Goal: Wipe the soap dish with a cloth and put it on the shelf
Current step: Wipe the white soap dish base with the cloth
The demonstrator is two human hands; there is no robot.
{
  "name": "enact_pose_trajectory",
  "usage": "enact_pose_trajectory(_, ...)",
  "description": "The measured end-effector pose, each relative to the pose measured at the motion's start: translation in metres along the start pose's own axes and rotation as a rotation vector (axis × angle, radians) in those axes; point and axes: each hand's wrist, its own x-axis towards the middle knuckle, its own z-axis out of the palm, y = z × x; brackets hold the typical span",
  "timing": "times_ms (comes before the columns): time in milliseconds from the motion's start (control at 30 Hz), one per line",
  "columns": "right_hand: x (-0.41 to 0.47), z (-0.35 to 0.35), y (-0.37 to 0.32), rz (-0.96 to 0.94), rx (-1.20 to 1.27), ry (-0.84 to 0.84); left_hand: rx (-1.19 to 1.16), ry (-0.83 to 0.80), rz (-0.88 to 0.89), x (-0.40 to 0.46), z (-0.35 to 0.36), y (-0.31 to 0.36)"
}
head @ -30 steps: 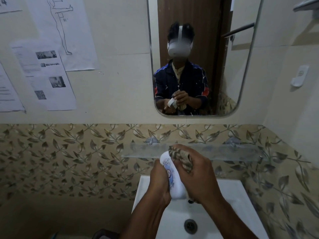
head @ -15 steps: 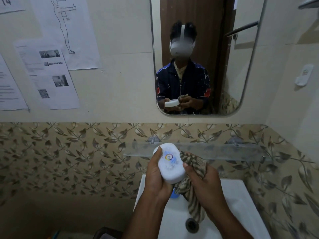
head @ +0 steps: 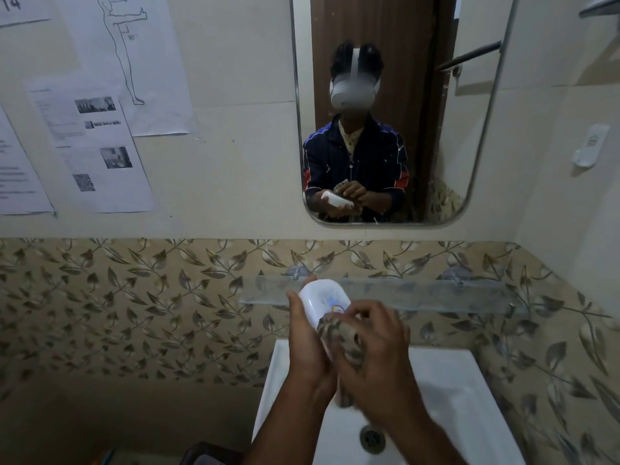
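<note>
Right now the left hand (head: pixel 307 347) grips the soap dish (head: pixel 322 302), long axis aimed up-left at the glass shelf (head: pixel 436 295) just beyond, while the nearer right hand (head: pixel 375 357) presses the bunched cloth (head: pixel 339 333) on it

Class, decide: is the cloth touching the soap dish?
Touching. The head view shows the cloth, bunched in the right hand, pressed against the soap dish.

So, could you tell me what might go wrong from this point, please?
The soap dish is held only by the left hand above the sink; hard rubbing by the right hand with the cloth could knock it loose. The glass shelf is narrow, so the dish might slide off.
</note>
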Motion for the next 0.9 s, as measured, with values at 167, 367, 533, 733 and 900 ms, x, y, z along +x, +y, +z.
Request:
enact_pose_trajectory(167, 0.057, -0.017, 0.019, 0.147, 0.049, 0.063, 0.147, -0.078, -0.051, -0.012, 0.017, -0.012)
enact_pose_trajectory(367, 0.001, -0.013, -0.004, -0.171, 0.155, -0.091, 0.135, -0.089, 0.109, -0.007, 0.006, 0.004)
enact_pose_trajectory(533, 0.019, -0.023, 0.019, 0.001, 0.242, -0.064, 0.067, -0.079, -0.020, -0.008, 0.004, -0.008)
enact_pose_trajectory(733, 0.025, -0.018, 0.000, -0.070, 0.202, -0.098, 0.130, -0.158, -0.041, -0.012, 0.007, -0.010)
enact_pose_trajectory(900, -0.011, -0.022, 0.015, -0.109, 0.318, -0.219, 0.152, -0.011, -0.002, -0.007, -0.007, 0.000)
